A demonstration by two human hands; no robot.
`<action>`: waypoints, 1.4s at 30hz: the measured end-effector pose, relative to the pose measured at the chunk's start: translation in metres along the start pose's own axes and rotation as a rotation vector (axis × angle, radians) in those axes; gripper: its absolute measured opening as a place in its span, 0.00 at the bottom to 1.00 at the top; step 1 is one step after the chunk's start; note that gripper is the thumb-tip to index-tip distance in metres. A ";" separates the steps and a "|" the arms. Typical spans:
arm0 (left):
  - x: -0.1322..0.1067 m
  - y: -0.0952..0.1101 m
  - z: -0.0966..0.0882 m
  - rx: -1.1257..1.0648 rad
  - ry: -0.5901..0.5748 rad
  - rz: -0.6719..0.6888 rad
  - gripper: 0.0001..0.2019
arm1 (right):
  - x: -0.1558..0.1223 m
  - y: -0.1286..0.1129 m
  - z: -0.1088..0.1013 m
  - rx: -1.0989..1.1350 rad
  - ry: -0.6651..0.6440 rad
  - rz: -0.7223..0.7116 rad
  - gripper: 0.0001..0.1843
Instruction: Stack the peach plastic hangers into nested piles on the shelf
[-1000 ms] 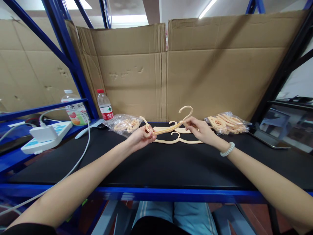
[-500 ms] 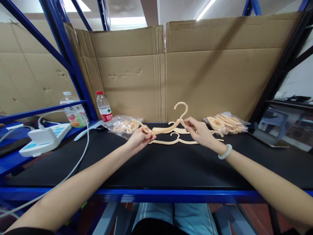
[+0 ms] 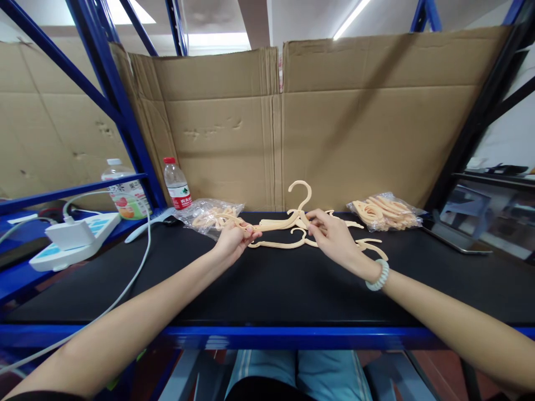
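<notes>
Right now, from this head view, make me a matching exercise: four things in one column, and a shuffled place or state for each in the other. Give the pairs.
Column one
1. Left hand
2. Right hand
3. Red-capped bottle
4. Bracelet

Column two
A. Stands in front of the cardboard, left of the hands
B. Pinches the held hanger close to the base of its hook
C. Goes around the right wrist
D. Grips the held hanger toward the end of one shoulder

Pairs: 1-D, 2-B, 3-A, 4-C
</notes>
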State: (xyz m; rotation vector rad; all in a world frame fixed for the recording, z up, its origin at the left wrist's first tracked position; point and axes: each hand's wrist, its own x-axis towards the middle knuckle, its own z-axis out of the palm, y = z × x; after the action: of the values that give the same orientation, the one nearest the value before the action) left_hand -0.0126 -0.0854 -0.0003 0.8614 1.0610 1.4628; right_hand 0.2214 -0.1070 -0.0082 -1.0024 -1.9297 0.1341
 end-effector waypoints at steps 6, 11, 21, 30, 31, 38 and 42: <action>0.003 -0.004 -0.004 -0.053 -0.083 0.033 0.12 | 0.000 -0.002 0.000 0.055 0.035 0.058 0.08; 0.005 -0.006 -0.007 -0.081 -0.143 0.045 0.13 | 0.003 0.003 0.000 0.135 0.038 0.137 0.07; 0.000 0.007 -0.005 -0.013 -0.232 0.043 0.12 | 0.002 0.001 -0.006 -0.195 0.079 -0.018 0.09; -0.003 0.005 -0.003 0.028 -0.303 -0.007 0.08 | 0.010 0.011 -0.009 0.039 -0.123 -0.086 0.06; -0.004 0.003 -0.002 0.038 -0.326 0.001 0.08 | 0.009 0.009 -0.009 0.062 -0.135 -0.077 0.07; -0.022 -0.008 0.006 0.147 -0.499 0.027 0.11 | 0.006 -0.006 -0.007 0.236 -0.162 0.004 0.13; -0.024 -0.008 0.006 0.136 -0.485 0.050 0.11 | 0.007 -0.012 -0.011 0.437 -0.228 0.069 0.15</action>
State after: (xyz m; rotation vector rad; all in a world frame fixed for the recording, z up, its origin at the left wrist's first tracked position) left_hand -0.0007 -0.1077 -0.0048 1.2708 0.7799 1.1452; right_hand 0.2213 -0.1133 0.0082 -0.7816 -1.9501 0.7041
